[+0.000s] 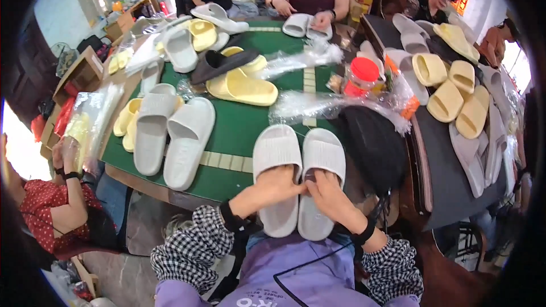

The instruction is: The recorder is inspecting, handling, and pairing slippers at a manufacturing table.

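At the near edge of the green table, two pale grey slide slippers lie side by side, toes pointing away from me. My left hand [277, 185] is on the left slipper [276, 145], its fingers partly hidden in the foot opening under the strap. In the same way my right hand [329, 192] grips the right slipper [324, 149]. Both thumbs meet at the inner edges between the pair. The heels overhang the table edge toward my lap. Left of my hands rests another grey pair, one slipper [189, 142] nearer me than the other [153, 131].
Yellow slippers [242, 86] and a black slipper [222, 65] lie mid-table near clear plastic bags [318, 104]. A red-lidded jar [363, 74] and a black bag [372, 148] stand to the right. More slippers cover the dark side table [449, 193]. Several people sit around.
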A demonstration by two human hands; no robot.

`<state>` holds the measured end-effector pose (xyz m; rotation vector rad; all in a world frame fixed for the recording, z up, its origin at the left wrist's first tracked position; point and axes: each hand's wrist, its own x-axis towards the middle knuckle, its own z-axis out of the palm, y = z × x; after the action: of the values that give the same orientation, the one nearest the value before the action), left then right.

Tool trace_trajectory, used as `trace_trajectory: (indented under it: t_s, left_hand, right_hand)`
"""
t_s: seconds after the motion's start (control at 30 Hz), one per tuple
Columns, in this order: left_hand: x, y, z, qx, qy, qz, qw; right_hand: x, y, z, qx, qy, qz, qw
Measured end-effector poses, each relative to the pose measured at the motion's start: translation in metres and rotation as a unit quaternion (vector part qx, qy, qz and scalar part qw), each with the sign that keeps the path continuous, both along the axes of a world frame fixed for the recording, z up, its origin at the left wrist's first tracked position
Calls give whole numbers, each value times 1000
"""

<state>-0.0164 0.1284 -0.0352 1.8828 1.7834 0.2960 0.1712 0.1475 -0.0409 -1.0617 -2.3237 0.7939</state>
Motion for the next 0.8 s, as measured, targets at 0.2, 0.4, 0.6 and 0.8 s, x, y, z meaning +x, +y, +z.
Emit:
trace_trajectory:
  t_s: [0.2,0.4,0.6,0.8]
  left_hand:
    - [-3,3,8,-93,-34,-5,995]
    - [-3,1,9,-32,-32,-6,999]
    - [-2,2,2,15,-34,-15,999]
    - [1,-1,-7,26,-23,-25,999]
  right_hand:
    - [19,-1,43,107,53,60,991]
    - [5,91,50,-6,144,-33,989]
    - [-37,146,0,41,-48,50,997]
    - [-44,143,-10,64,69,1,996]
